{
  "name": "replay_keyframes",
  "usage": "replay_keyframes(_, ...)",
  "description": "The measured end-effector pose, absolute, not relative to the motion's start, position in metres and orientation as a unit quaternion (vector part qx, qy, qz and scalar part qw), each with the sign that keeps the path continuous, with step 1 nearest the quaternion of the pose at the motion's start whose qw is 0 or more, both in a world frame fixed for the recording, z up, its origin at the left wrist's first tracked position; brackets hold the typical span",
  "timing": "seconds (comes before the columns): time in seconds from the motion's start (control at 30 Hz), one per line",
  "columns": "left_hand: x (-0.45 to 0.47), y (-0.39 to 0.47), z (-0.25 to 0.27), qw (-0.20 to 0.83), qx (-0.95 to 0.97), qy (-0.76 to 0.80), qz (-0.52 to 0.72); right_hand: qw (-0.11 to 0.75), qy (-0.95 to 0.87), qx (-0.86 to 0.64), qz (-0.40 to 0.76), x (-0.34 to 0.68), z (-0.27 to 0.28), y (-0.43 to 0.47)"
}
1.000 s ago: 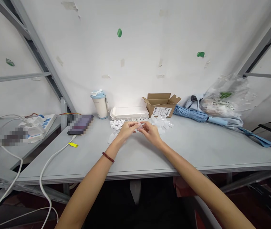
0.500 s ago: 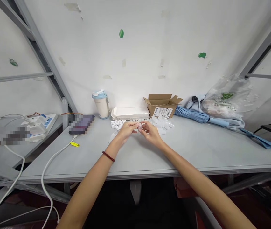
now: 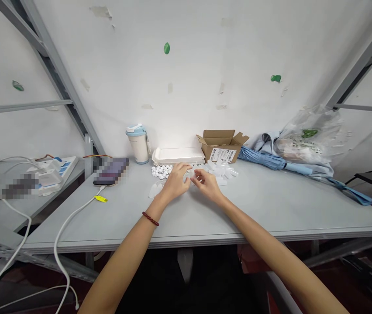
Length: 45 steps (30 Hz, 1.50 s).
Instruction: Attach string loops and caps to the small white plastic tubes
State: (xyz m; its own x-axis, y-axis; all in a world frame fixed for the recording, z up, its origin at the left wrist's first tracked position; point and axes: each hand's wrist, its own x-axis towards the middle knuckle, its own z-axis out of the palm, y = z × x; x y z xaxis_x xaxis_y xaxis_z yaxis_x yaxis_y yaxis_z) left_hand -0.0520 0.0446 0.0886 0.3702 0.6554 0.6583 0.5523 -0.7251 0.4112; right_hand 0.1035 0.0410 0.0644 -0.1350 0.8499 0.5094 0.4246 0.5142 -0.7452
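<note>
Above the table's middle, a small translucent plastic bottle (image 3: pixel 189 175) is between my two hands; its far end is hidden by fingers. My left hand (image 3: pixel 177 179) curls around it from the left, index finger arched over the top and thumb below. From the right, my right hand (image 3: pixel 206 184) pinches its near side with thumb and fingertips. Several small white caps (image 3: pixel 161 171) lie in a pile behind my left hand. More translucent bottles (image 3: pixel 223 169) are heaped behind my right hand, and a few clear pieces (image 3: pixel 155 189) rest left of my left wrist.
A white tray (image 3: pixel 179 154) and an open cardboard box (image 3: pixel 222 146) stand against the wall. Left of them are a tumbler (image 3: pixel 138 145) and a phone (image 3: pixel 111 171) with a charging cable (image 3: pixel 77 209). A blue folded umbrella (image 3: pixel 266 158) and a plastic bag (image 3: pixel 307 137) lie right.
My left hand has turned and its fingers have lifted into an arch around the bottle, leaving more of it in sight. My right hand has stayed almost in place.
</note>
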Motion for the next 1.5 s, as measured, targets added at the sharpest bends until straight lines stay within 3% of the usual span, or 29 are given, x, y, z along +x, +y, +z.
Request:
replay_keyframes(0.47,-0.054,0.045,0.087,0.05,0.875,0.336,0.345,0.506,-0.647,-0.44,0.363,0.104,0.063,0.043)
replay_keyframes(0.73,-0.095,0.039,0.097,0.098,0.873,0.372,0.3,0.443,-0.676,-0.392,0.44,0.087,0.065,0.03)
replay_keyframes(1.07,-0.134,0.033,0.098,0.178,0.857,0.428,0.226,0.347,-0.803,-0.382,0.299,0.067,0.055,0.022)
replay_keyframes(1.5,-0.138,0.037,0.088,0.207,0.841,0.432,0.25,0.316,-0.837,-0.356,0.27,0.069,0.057,0.02)
